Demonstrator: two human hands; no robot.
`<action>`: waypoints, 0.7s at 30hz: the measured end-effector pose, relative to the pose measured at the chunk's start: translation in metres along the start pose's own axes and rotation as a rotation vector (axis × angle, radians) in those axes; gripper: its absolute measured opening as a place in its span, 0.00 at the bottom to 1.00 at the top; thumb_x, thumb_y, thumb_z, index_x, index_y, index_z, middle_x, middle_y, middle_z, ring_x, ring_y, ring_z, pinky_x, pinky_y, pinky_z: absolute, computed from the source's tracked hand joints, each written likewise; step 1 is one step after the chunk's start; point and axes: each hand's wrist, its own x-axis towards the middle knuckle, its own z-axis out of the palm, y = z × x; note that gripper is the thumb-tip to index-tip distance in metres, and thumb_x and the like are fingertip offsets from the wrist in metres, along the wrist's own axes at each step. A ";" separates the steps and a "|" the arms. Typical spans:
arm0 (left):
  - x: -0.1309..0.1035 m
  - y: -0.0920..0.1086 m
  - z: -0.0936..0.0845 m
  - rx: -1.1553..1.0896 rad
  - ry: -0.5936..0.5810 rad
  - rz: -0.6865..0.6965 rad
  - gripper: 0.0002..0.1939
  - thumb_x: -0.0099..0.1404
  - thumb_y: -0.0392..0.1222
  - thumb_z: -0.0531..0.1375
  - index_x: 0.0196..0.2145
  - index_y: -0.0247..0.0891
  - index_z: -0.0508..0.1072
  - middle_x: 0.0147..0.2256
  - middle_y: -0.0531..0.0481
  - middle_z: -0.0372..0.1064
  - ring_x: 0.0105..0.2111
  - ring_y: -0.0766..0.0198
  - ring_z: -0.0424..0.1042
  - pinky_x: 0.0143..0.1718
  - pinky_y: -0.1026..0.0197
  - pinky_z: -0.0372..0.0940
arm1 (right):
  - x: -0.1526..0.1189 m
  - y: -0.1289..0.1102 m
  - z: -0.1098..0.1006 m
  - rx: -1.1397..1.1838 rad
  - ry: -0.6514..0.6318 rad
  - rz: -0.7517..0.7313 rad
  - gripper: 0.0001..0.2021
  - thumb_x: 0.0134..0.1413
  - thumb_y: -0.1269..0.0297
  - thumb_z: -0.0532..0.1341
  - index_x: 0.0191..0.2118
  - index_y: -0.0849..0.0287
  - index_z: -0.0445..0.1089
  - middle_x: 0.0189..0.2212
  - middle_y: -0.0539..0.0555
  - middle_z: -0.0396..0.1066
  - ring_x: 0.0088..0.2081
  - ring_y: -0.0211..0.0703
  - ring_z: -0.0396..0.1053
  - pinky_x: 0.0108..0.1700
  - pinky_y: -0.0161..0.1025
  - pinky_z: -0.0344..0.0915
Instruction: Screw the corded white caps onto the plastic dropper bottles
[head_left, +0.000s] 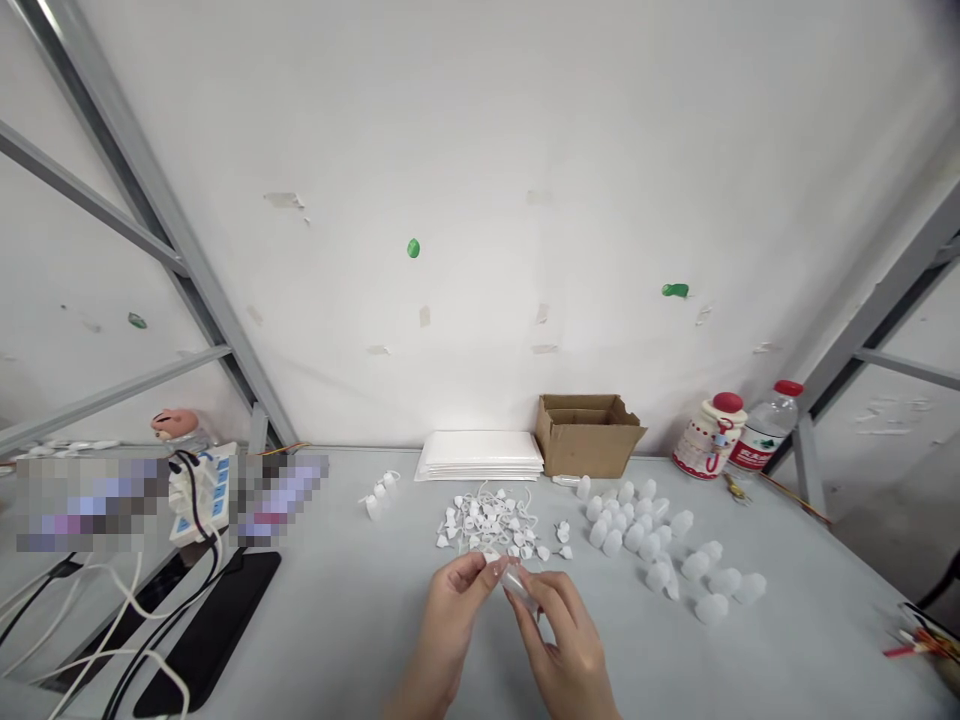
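Note:
Fingers closed, my right hand [566, 635] holds a small frosted tube [519, 588] tilted above the table. My left hand [461, 610] meets it at the upper end, its thumb and fingers pinched on a small white cap [491, 557] that the fingertips partly cover. Just beyond both hands lies a loose pile of white caps with thin cords [487, 520]. To the right, several frosted translucent tubes [641, 525] are scattered. Farther left stand a few tubes with white caps on them [380, 495].
White padded envelopes [480, 455] are stacked by the wall beside an open cardboard box [589, 437]. A decorated jar [709, 435] and a water bottle [765, 428] stand at the back right. At left are a power strip [204, 490], cables and a black power bank [214, 635].

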 end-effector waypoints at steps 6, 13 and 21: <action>-0.003 0.008 -0.008 0.046 -0.112 0.006 0.17 0.57 0.50 0.60 0.39 0.37 0.77 0.38 0.46 0.76 0.44 0.52 0.69 0.50 0.52 0.57 | 0.011 -0.007 0.001 0.417 -0.110 0.591 0.08 0.48 0.60 0.63 0.31 0.59 0.73 0.20 0.51 0.66 0.21 0.38 0.63 0.23 0.34 0.64; 0.000 0.018 -0.007 0.119 -0.125 -0.020 0.17 0.55 0.50 0.61 0.40 0.40 0.76 0.42 0.46 0.75 0.49 0.53 0.67 0.53 0.55 0.56 | 0.014 -0.003 0.001 0.661 -0.211 0.906 0.17 0.42 0.49 0.64 0.27 0.61 0.69 0.19 0.49 0.65 0.18 0.35 0.60 0.21 0.32 0.59; -0.003 0.015 -0.001 0.129 0.073 0.064 0.13 0.50 0.50 0.64 0.25 0.37 0.76 0.31 0.46 0.76 0.38 0.54 0.72 0.43 0.57 0.64 | 0.003 -0.009 -0.001 0.320 -0.064 0.622 0.12 0.48 0.55 0.61 0.35 0.57 0.71 0.27 0.52 0.69 0.27 0.40 0.64 0.32 0.35 0.62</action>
